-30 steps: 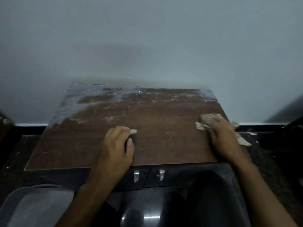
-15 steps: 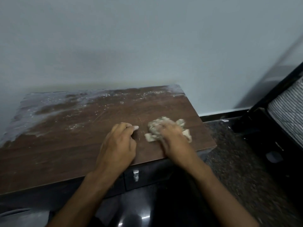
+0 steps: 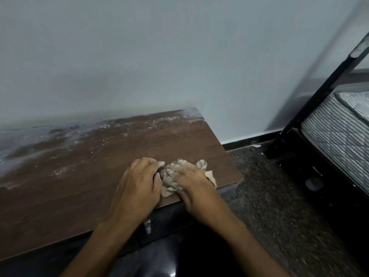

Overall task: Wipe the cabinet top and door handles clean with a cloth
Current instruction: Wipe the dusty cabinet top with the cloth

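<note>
The right hand (image 3: 191, 182) presses the crumpled cloth (image 3: 171, 176), partly hiding it; the left hand (image 3: 139, 182) rests curled, its grip unclear.

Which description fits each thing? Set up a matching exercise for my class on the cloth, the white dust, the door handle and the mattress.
Things:
1. cloth
2. white dust
3. door handle
4. mattress

Descriptions:
A. striped, at the far right
B. crumpled under the right hand
C. along the back of the cabinet top
D. below the front edge, by the left hand

Pairs: 1-B, 2-C, 3-D, 4-A
</note>
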`<action>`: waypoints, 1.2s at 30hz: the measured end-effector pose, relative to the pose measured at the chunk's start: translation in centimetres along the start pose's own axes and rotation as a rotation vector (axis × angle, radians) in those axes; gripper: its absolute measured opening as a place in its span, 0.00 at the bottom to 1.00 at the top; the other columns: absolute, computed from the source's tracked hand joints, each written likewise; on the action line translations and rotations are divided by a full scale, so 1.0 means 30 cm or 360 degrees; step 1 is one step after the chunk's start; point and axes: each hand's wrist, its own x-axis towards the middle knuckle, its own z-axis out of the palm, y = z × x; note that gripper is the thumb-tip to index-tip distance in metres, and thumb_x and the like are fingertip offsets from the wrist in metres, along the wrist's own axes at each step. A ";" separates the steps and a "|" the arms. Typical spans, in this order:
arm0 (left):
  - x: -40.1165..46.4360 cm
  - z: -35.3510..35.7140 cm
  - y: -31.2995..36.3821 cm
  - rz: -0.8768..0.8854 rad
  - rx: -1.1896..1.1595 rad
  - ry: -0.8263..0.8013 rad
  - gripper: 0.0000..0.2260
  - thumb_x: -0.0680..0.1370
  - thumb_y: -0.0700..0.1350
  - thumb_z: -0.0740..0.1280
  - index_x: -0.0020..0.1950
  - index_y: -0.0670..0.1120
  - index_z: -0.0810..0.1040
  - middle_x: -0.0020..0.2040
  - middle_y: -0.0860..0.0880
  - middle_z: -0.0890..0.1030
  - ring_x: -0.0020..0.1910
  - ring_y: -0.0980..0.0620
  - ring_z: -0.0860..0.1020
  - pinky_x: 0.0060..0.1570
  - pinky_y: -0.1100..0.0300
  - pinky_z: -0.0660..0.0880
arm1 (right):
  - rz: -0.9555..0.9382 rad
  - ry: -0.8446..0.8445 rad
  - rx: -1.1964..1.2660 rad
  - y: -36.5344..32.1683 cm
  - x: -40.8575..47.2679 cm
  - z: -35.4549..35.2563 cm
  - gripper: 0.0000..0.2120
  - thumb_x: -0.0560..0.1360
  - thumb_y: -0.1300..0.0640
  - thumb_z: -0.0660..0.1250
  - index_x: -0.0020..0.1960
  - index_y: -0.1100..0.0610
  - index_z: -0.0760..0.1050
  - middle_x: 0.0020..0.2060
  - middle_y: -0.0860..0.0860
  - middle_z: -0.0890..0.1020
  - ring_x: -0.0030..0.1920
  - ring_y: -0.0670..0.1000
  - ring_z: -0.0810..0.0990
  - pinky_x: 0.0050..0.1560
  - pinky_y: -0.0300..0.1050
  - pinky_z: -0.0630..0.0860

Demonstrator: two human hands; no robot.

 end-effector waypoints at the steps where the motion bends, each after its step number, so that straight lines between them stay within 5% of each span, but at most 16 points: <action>1: 0.006 -0.004 -0.003 0.0005 0.0005 -0.0003 0.13 0.77 0.40 0.66 0.61 0.48 0.80 0.55 0.54 0.79 0.57 0.54 0.74 0.58 0.57 0.72 | 0.0005 -0.0018 -0.0008 0.061 0.023 -0.025 0.19 0.80 0.51 0.57 0.69 0.50 0.76 0.70 0.49 0.75 0.74 0.51 0.66 0.78 0.42 0.55; 5: 0.031 -0.017 -0.009 0.0030 0.0040 0.0001 0.13 0.76 0.40 0.67 0.60 0.48 0.81 0.54 0.54 0.80 0.56 0.53 0.76 0.57 0.57 0.74 | 0.0257 0.0072 -0.0224 0.328 0.182 -0.094 0.19 0.81 0.50 0.57 0.68 0.53 0.76 0.69 0.53 0.76 0.71 0.57 0.71 0.76 0.51 0.62; 9: 0.076 -0.025 -0.010 0.0052 0.0087 -0.0031 0.11 0.77 0.41 0.67 0.58 0.47 0.82 0.53 0.53 0.81 0.55 0.51 0.77 0.56 0.55 0.75 | 0.0417 0.0144 -0.0270 0.324 0.342 -0.073 0.16 0.81 0.56 0.62 0.67 0.55 0.77 0.67 0.56 0.77 0.68 0.60 0.73 0.73 0.54 0.65; 13: 0.130 -0.028 -0.029 0.0003 0.0109 -0.0015 0.12 0.77 0.42 0.65 0.60 0.46 0.80 0.54 0.51 0.80 0.55 0.49 0.76 0.57 0.54 0.74 | -0.0092 0.0055 -0.0063 0.090 0.311 0.004 0.14 0.78 0.62 0.64 0.61 0.58 0.80 0.60 0.55 0.80 0.63 0.56 0.74 0.69 0.52 0.69; 16: 0.131 -0.041 -0.054 -0.0037 0.0128 -0.0015 0.11 0.77 0.44 0.65 0.59 0.47 0.79 0.53 0.52 0.79 0.54 0.50 0.75 0.56 0.56 0.73 | -0.0335 -0.0185 0.0054 0.054 0.253 0.031 0.18 0.80 0.51 0.62 0.69 0.51 0.77 0.71 0.50 0.74 0.74 0.51 0.67 0.77 0.49 0.62; 20: 0.075 -0.089 -0.087 -0.0079 0.0108 -0.0004 0.13 0.79 0.45 0.64 0.63 0.49 0.78 0.57 0.55 0.79 0.57 0.56 0.74 0.57 0.61 0.73 | 0.0033 -0.0133 -0.0157 0.200 0.354 -0.048 0.17 0.80 0.41 0.61 0.68 0.38 0.75 0.74 0.42 0.70 0.76 0.46 0.61 0.74 0.60 0.57; 25: 0.054 -0.134 -0.142 -0.0175 0.0110 0.0050 0.14 0.79 0.45 0.64 0.64 0.50 0.78 0.59 0.56 0.78 0.59 0.57 0.74 0.59 0.62 0.70 | 0.0372 -0.0068 -0.0331 0.209 0.501 0.017 0.23 0.83 0.46 0.57 0.76 0.51 0.66 0.77 0.54 0.64 0.79 0.59 0.56 0.78 0.63 0.50; 31: 0.061 -0.157 -0.168 -0.0210 0.0130 0.0118 0.12 0.78 0.44 0.63 0.60 0.49 0.78 0.55 0.53 0.79 0.56 0.53 0.75 0.58 0.55 0.74 | -0.0204 -0.0188 -0.0123 -0.094 0.322 0.145 0.27 0.82 0.45 0.51 0.77 0.55 0.64 0.75 0.53 0.68 0.78 0.56 0.59 0.77 0.63 0.56; 34: 0.021 -0.188 -0.176 -0.0225 0.0110 0.0157 0.12 0.79 0.45 0.62 0.62 0.51 0.76 0.56 0.55 0.77 0.57 0.56 0.73 0.58 0.61 0.71 | -0.0275 -0.0255 -0.0062 -0.133 0.225 0.112 0.30 0.81 0.41 0.54 0.80 0.50 0.57 0.77 0.48 0.66 0.79 0.48 0.58 0.80 0.61 0.44; 36: -0.016 -0.216 -0.192 -0.0257 0.0094 0.0182 0.14 0.80 0.46 0.62 0.65 0.51 0.75 0.59 0.56 0.77 0.58 0.58 0.72 0.58 0.67 0.67 | -0.0296 -0.0153 -0.0282 -0.078 0.225 0.081 0.27 0.79 0.39 0.53 0.76 0.44 0.65 0.73 0.44 0.72 0.76 0.46 0.65 0.77 0.66 0.39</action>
